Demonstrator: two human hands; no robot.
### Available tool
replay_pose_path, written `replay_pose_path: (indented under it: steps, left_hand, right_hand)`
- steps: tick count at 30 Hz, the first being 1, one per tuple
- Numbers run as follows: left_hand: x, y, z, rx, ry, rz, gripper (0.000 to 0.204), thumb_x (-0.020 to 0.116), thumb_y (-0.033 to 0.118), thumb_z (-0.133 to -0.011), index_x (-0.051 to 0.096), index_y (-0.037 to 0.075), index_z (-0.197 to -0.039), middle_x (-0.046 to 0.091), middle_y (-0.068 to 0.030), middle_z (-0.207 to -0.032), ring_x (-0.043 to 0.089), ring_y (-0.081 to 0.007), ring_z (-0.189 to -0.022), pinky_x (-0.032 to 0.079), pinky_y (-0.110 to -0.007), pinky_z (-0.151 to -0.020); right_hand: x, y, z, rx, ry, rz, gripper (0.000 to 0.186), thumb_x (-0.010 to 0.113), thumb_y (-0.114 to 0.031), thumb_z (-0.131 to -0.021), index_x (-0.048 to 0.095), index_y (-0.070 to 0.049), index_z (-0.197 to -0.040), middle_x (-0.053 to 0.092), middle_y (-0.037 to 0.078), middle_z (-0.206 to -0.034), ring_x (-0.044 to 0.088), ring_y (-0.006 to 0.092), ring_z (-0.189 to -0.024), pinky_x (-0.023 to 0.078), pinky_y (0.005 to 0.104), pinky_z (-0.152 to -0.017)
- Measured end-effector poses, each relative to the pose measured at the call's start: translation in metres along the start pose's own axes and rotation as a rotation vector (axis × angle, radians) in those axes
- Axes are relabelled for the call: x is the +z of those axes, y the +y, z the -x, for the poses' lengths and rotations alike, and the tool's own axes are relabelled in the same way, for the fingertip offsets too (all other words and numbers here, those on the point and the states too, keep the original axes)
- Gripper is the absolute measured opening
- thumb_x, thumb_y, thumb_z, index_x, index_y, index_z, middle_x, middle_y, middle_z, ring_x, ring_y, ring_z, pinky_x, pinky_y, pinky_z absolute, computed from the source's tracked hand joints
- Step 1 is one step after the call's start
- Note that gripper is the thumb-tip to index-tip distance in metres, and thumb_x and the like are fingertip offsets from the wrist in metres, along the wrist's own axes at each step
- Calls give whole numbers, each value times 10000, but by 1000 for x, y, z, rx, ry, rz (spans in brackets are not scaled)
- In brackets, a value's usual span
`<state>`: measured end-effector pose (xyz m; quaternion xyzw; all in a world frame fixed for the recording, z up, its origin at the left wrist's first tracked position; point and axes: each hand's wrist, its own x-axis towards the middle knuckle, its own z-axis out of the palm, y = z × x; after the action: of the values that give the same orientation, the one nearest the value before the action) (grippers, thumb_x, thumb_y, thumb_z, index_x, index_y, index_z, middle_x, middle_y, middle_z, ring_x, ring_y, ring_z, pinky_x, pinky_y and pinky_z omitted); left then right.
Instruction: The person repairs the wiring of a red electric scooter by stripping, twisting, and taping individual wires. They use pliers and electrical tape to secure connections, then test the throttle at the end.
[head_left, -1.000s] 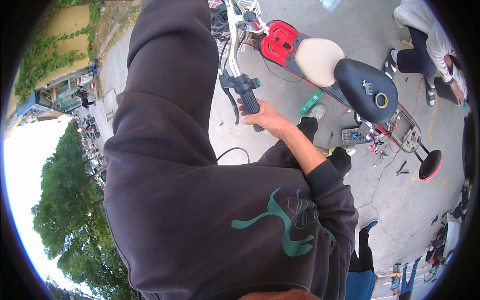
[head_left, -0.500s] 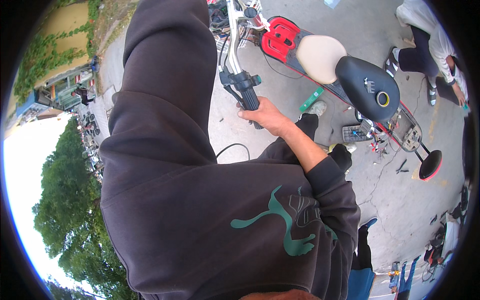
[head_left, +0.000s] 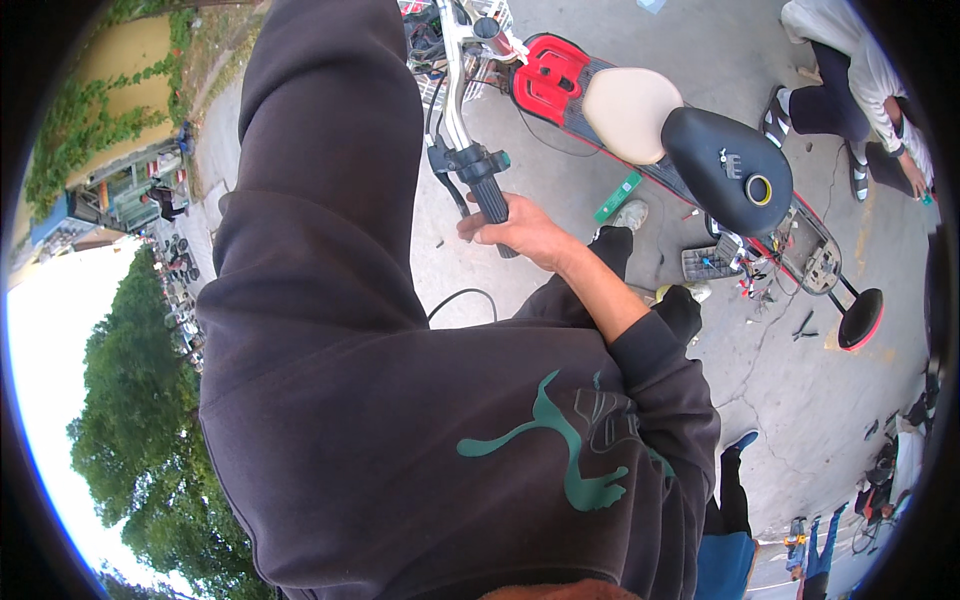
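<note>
My right hand (head_left: 525, 232) is closed around a black ribbed handlebar grip (head_left: 489, 202). Its fingertips reach past the grip, close to the end of a black brake lever (head_left: 449, 188). A dark switch housing (head_left: 476, 163) sits inward of the grip on a silver handlebar (head_left: 452, 85), with black cables running along it. My left arm (head_left: 320, 150), in a dark sleeve, stretches up past the upper edge, so the left hand is hidden from view.
Right of the handlebar stands a partly stripped scooter with a red footboard (head_left: 550, 80), beige seat (head_left: 632, 115) and black seat (head_left: 725, 170). A yellow-edged ring (head_left: 759, 190) lies on the black seat. Nearby are a green box (head_left: 617, 197), a parts tray (head_left: 709, 263), pliers (head_left: 804, 325) and a crouching person (head_left: 840, 90).
The view has shifted slightly, moving the handlebar and scooter a little left. My right hand stays on the grip, and more of its fingertips now show beside the brake lever.
</note>
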<state>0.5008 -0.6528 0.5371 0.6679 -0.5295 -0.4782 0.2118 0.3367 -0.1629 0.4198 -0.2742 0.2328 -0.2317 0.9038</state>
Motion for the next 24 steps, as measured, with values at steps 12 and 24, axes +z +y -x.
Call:
replay_pose_path:
  steps: [12,24]
  left_hand:
    - [-6,5,-1,98,352,-612,298,734,271,-905,725,-27,-906,711,-168,-829,710,-308,-753,574,-451,-683]
    - [35,19,18,182,599,-1017,348,671,217,-826,750,-40,-1047,742,-255,-1082,727,-358,-1063,569,-431,-922]
  right_hand:
    - [9,4,5,-32,100,98,330,735,-81,-835,587,-16,-1123,659,41,-885,630,119,-704,517,285,-622]
    - [4,1,5,-74,164,182,272,744,-105,-825,589,-19,-1032,635,32,-815,604,120,-657,486,298,-570]
